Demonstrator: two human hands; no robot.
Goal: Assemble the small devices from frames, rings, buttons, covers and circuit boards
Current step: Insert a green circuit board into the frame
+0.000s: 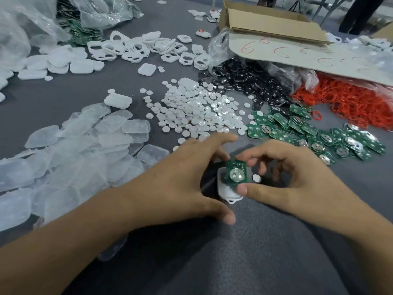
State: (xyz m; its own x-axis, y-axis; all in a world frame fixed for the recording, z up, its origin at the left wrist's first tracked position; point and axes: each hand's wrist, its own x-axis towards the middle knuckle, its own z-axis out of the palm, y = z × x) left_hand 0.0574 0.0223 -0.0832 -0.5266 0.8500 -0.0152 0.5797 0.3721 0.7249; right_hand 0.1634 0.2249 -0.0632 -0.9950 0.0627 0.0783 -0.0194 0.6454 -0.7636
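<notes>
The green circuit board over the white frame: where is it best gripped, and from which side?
Probably by its near and far edges, coming from the right, as the right hand does. The circuit board is thin, a round metal contact sits on its face, the white frame sits beneath and the left hand is at its left, so only the edges are free.

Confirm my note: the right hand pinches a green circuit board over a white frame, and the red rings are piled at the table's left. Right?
The side is wrong: the head view shows the red rings piled at the right of the table. The right hand does pinch the green circuit board over the white frame.
</notes>
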